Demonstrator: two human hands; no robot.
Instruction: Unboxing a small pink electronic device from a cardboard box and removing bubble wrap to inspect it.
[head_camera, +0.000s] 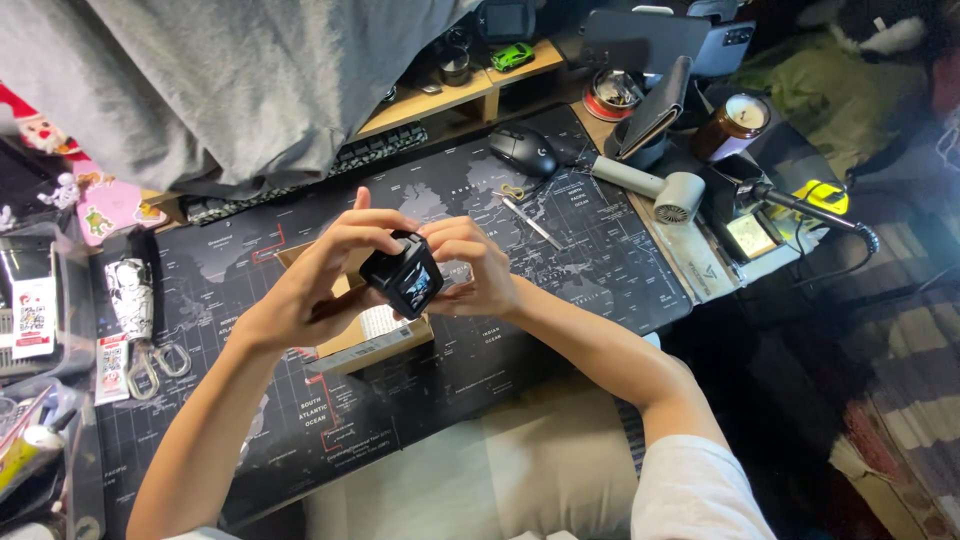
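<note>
Grey cloth (250, 80) hangs over the back left of the desk, and below it, at the left edge, a pair of scissors (155, 365) lies on the dark map-printed desk mat (560, 250). Moving in, the person's left hand (315, 275) curls its fingers over the top and near side of a small black camera (403, 275), closed on it in a firm grip, while an open cardboard box (355, 330) sits on the mat directly beneath. The right hand (475, 270) meets the camera from the other side, fingertips pinched on its edge, so both hands carry it in the air above the box. Further right lie a slim silver tool (530, 222), a black mouse (522, 150), a pale hair dryer (655, 188) and a brown candle jar (733, 125). To my eye the risk is a slip: the camera is held only by fingertips, and a hard twist could send it onto the box rim or off the mat's near edge, or smudge its small screen.
</note>
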